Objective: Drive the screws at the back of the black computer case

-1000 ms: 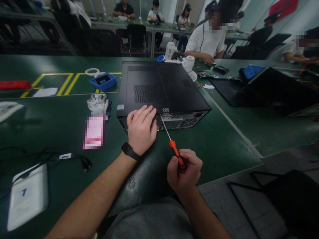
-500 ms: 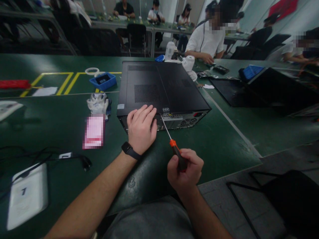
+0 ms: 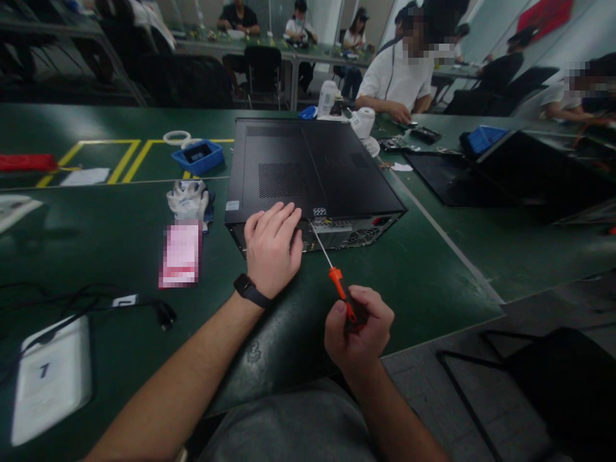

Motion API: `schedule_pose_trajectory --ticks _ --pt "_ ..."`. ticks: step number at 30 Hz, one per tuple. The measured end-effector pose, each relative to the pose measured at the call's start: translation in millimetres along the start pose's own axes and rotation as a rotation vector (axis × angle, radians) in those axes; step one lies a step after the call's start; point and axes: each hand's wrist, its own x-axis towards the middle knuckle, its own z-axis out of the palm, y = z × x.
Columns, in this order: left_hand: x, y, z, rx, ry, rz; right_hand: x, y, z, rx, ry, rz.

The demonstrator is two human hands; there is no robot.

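Observation:
A black computer case [image 3: 346,173] lies flat on the green table, its rear panel with a fan grille facing me. My left hand [image 3: 274,244] rests on the case's near edge, fingers stretched over the top cover and thumb down by the rear panel. In my right hand [image 3: 360,327] is a screwdriver [image 3: 336,277] with an orange and dark handle, gripped with the fingers wrapped round it. The thin shaft slants up and left, and its tip meets the rear edge of the case just right of my left hand. The screw itself is too small to make out.
Left of the case lie work gloves [image 3: 188,200], a pink card [image 3: 181,253] and a blue tray [image 3: 199,156]. Black cables [image 3: 163,314] and a white tablet-like panel [image 3: 52,378] sit nearer. Another opened case [image 3: 543,167] stands right. A co-worker [image 3: 397,80] sits across the table.
The screwdriver's handle has turned in my right hand, so more of its orange side shows. My left hand and the case stay in place.

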Motion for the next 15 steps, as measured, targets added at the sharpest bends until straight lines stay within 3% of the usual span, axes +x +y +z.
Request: schedule_pose_trajectory --ticks 5,12,15 --pt "-0.1 -0.2 -0.1 0.0 -0.01 -0.003 -8.6 -0.8 -3.9 -0.078 -0.049 0.117" --pt "-0.2 -0.5 -0.1 -0.007 -0.019 -0.009 0.5 1.6 0.0 0.026 -0.018 -0.022" --pt "0.1 -0.2 -0.3 -0.025 -0.029 -0.026 -4.2 1.3 -1.9 -0.051 -0.023 0.033"
